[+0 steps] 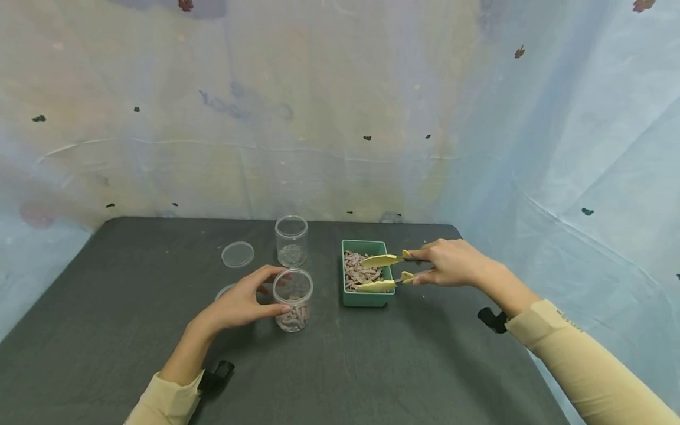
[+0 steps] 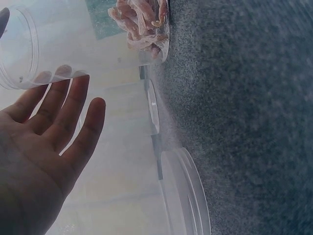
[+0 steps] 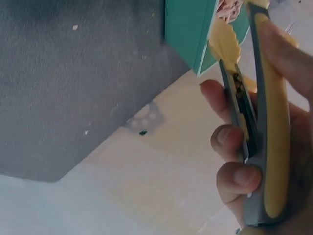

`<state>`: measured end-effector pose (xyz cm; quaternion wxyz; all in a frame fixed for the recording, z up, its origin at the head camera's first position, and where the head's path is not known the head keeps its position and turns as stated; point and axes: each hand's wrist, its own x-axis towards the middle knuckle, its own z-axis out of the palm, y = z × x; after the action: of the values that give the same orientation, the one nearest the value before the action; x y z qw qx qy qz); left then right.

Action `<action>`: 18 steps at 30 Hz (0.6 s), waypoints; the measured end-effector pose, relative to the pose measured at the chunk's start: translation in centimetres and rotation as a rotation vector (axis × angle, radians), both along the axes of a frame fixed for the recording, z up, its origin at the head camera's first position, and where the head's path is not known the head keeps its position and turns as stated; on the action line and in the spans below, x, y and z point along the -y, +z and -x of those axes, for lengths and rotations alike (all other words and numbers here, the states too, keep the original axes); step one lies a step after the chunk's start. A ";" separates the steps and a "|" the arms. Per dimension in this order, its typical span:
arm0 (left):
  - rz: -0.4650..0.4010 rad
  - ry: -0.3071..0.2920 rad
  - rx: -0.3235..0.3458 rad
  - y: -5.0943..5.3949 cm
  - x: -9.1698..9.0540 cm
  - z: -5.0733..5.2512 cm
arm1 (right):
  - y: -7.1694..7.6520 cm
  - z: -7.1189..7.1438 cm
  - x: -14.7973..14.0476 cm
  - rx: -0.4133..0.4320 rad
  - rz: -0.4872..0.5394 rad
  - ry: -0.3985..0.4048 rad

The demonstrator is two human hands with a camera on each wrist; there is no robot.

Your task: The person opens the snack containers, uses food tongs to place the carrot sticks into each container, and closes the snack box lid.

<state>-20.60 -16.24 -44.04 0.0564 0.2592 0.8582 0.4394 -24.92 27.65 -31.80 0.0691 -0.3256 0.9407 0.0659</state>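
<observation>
My left hand [image 1: 239,304] steadies a clear plastic jar [image 1: 298,289] on the table, thumb at the front and fingers behind. Several pinkish-brown strips [image 2: 142,24] lie in the bottom of that jar. With my right hand [image 1: 451,262] I grip yellow and grey tongs [image 3: 274,122]. The two yellow tong heads are spread apart, over and in a green rectangular container [image 1: 366,300]. More of the same strips [image 1: 357,270] fill the container. Whether any strip sits between the tong heads cannot be told.
A second clear jar [image 1: 291,239] stands open behind the held one. To its left lies a clear round lid [image 1: 237,254]. Another lid [image 2: 183,191] is partly hidden behind my left hand. The dark table [image 1: 133,307] ends at a pale hanging sheet [image 1: 319,118].
</observation>
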 end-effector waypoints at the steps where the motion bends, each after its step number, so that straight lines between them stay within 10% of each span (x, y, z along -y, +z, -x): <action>1: 0.001 0.000 0.002 0.0 0.0 0.0 | 0.0 -0.1 0.1 -0.001 0.003 0.002; 18: 0.012 -0.001 0.010 0.1 0.0 -0.1 | -0.6 -0.5 -0.1 -0.086 0.039 0.050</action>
<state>-20.53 -16.26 -43.96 0.0627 0.2572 0.8603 0.4357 -24.38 27.79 -32.39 0.0204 -0.3472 0.9354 0.0633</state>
